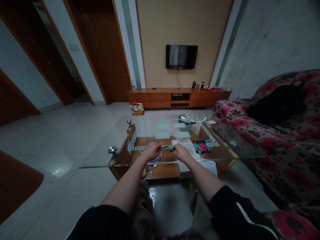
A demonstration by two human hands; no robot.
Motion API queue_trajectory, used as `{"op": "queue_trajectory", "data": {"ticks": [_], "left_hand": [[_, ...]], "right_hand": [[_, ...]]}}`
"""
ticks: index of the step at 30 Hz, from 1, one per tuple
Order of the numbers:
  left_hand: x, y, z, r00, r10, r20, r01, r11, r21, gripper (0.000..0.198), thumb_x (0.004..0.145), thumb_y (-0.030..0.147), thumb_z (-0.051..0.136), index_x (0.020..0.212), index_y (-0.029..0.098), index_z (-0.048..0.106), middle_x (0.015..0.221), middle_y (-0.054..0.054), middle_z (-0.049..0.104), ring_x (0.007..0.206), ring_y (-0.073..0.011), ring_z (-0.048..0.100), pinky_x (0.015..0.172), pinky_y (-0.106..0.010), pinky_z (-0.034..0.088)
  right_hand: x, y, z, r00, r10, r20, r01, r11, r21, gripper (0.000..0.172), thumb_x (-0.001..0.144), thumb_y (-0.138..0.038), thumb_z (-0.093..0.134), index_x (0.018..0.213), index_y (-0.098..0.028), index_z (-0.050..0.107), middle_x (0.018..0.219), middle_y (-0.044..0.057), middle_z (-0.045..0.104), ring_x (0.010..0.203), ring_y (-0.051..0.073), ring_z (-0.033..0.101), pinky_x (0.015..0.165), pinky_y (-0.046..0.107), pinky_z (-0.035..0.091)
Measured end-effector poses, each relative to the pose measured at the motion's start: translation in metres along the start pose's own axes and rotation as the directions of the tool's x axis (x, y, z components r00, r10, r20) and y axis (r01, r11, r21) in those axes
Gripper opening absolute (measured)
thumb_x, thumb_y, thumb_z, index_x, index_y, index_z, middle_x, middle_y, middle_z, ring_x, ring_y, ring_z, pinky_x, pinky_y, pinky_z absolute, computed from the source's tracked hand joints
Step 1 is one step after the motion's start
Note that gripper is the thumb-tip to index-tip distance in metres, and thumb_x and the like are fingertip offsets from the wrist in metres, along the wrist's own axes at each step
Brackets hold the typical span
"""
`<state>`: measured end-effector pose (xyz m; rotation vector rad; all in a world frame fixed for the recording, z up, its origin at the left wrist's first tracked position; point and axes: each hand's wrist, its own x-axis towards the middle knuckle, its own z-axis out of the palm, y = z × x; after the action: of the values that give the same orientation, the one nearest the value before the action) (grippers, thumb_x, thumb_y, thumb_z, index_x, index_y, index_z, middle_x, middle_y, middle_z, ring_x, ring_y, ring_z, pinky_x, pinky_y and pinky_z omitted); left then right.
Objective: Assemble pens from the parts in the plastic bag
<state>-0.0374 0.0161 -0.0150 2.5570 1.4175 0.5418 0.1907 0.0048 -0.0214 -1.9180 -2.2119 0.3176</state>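
My left hand point(153, 151) is closed around one end of a slim dark pen point(165, 147), which points right over the glass table. Close by on the right, my right hand point(181, 153) pinches a small dark piece point(172, 151) that looks like a pen cap. A gap separates the pen from this piece. To the right of my right hand lies a row of markers point(201, 146) with black, blue and red parts, side by side on the glass tabletop point(100, 161).
Under the glass, a wooden shelf point(165, 171) holds colourful packets point(153, 162) and a white box point(183, 170). A basket point(186, 126) shows near the table's far side. A floral sofa point(240, 125) stands at right, a TV cabinet point(160, 97) beyond.
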Motion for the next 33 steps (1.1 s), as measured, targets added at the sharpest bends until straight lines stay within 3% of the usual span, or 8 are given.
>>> {"op": "queue_trajectory", "data": {"ticks": [13, 20, 26, 29, 33], "left_hand": [[0.0008, -0.0011, 0.0014, 1.0, -0.004, 0.009, 0.004, 1.0, -0.004, 0.016, 0.092, 0.029, 0.051, 0.09, 0.021, 0.065, 0.094, -0.007, 0.064, 0.089, -0.0199, 0.062, 0.082, -0.029, 0.046], [0.0012, -0.0013, 0.0014, 1.0, 0.004, -0.004, -0.004, 1.0, -0.005, 0.015, 0.091, 0.028, 0.051, 0.089, 0.021, 0.063, 0.095, -0.007, 0.064, 0.088, -0.0199, 0.061, 0.08, -0.029, 0.045], [0.0013, -0.0022, 0.0023, 1.0, 0.002, -0.017, -0.003, 1.0, -0.009, 0.011, 0.09, 0.027, 0.053, 0.088, 0.02, 0.062, 0.093, -0.007, 0.064, 0.086, -0.0199, 0.061, 0.078, -0.029, 0.045], [0.0014, -0.0024, 0.0022, 1.0, 0.013, -0.02, -0.013, 1.0, -0.018, 0.009, 0.089, 0.027, 0.055, 0.088, 0.02, 0.062, 0.093, -0.006, 0.064, 0.087, -0.0199, 0.061, 0.078, -0.029, 0.045], [0.0017, -0.0038, 0.0032, 0.999, 0.027, -0.023, -0.027, 0.999, -0.032, 0.005, 0.087, 0.023, 0.057, 0.089, 0.02, 0.061, 0.095, -0.006, 0.064, 0.087, -0.0194, 0.061, 0.078, -0.028, 0.046]], "right_hand": [[0.0007, -0.0007, 0.0026, 1.0, -0.009, -0.021, 0.009, 1.0, 0.007, 0.025, 0.093, -0.036, 0.052, 0.107, -0.022, 0.066, 0.117, 0.01, 0.061, 0.102, 0.023, 0.062, 0.082, 0.03, 0.045], [-0.0003, -0.002, 0.0024, 0.997, -0.023, -0.071, 0.025, 0.999, 0.033, 0.035, 0.092, -0.036, 0.053, 0.125, -0.023, 0.054, 0.126, 0.01, 0.053, 0.106, 0.022, 0.06, 0.085, 0.03, 0.044], [-0.0013, -0.0045, 0.0018, 0.961, -0.232, -0.15, 0.25, 0.961, 0.116, 0.051, 0.089, -0.031, 0.06, 0.137, -0.022, 0.043, 0.133, 0.011, 0.043, 0.112, 0.02, 0.055, 0.093, 0.028, 0.043], [-0.0027, -0.0078, 0.0022, 0.93, -0.324, -0.173, 0.348, 0.928, 0.134, 0.041, 0.091, -0.033, 0.058, 0.129, -0.022, 0.05, 0.13, 0.009, 0.042, 0.112, 0.018, 0.054, 0.097, 0.028, 0.042], [-0.0017, -0.0098, 0.0034, 0.912, -0.356, -0.206, 0.387, 0.912, 0.137, 0.021, 0.097, -0.031, 0.049, 0.108, -0.02, 0.063, 0.124, 0.008, 0.045, 0.106, 0.016, 0.055, 0.095, 0.028, 0.043]]}}
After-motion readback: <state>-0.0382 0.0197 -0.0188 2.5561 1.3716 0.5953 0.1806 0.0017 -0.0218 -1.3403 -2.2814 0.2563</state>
